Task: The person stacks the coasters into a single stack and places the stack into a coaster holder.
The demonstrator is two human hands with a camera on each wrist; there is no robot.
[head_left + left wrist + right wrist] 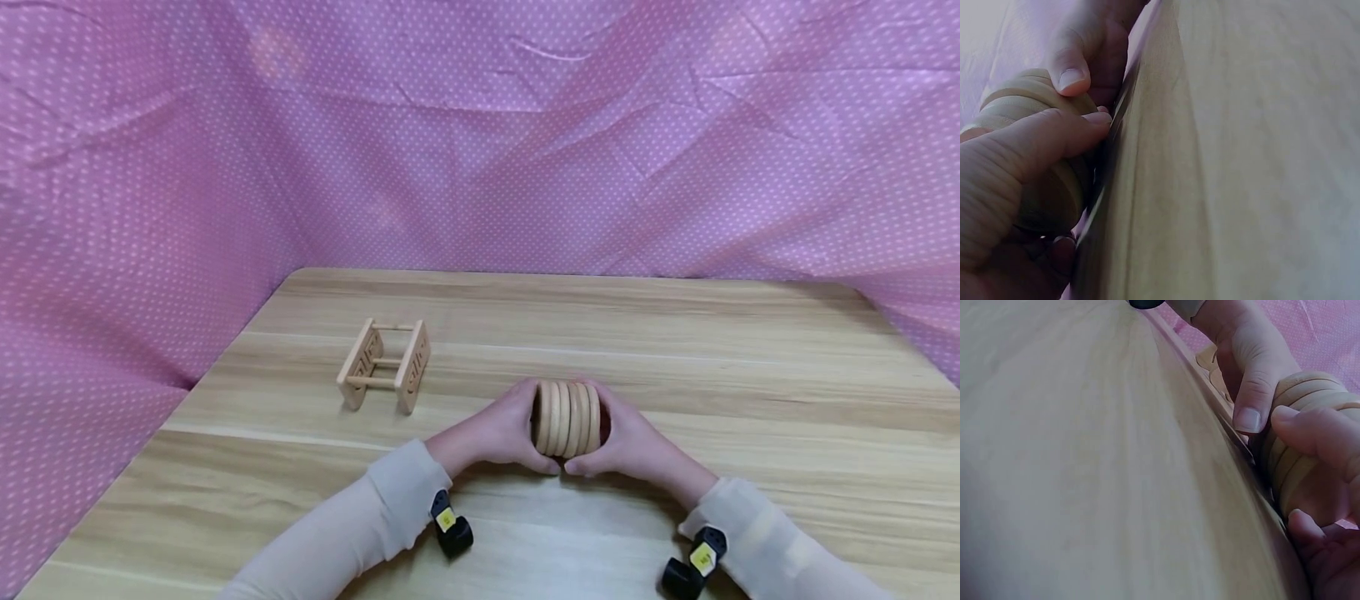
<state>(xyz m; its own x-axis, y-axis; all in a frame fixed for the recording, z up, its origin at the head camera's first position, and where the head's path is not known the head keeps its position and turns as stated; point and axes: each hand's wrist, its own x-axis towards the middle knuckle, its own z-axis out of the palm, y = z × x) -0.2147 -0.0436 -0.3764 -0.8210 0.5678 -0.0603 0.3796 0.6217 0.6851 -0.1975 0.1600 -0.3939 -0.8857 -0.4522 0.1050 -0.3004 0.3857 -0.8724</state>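
Observation:
A row of several round wooden discs (pixel 567 419) stands on edge, face against face, low over the table in front of the person. From the left side my left hand (pixel 517 425) grips the row, its thumb (pixel 1054 134) across the near edges. My right hand (pixel 628 437) holds the other end in the same way, thumb (pixel 1313 432) along the rims. In the head view both thumb tips nearly meet below the discs. Most of the fingers are hidden behind the discs. Both wrist views show the discs (pixel 1307 394) between the two hands.
Left of the hands stands a small wooden rack (pixel 386 367), two carved side panels joined by round dowels. The wood-grain table (pixel 675 333) reaches back to a pink polka-dot cloth (pixel 480 150) that hangs behind and at the sides. Each wrist carries a black camera (pixel 452 533).

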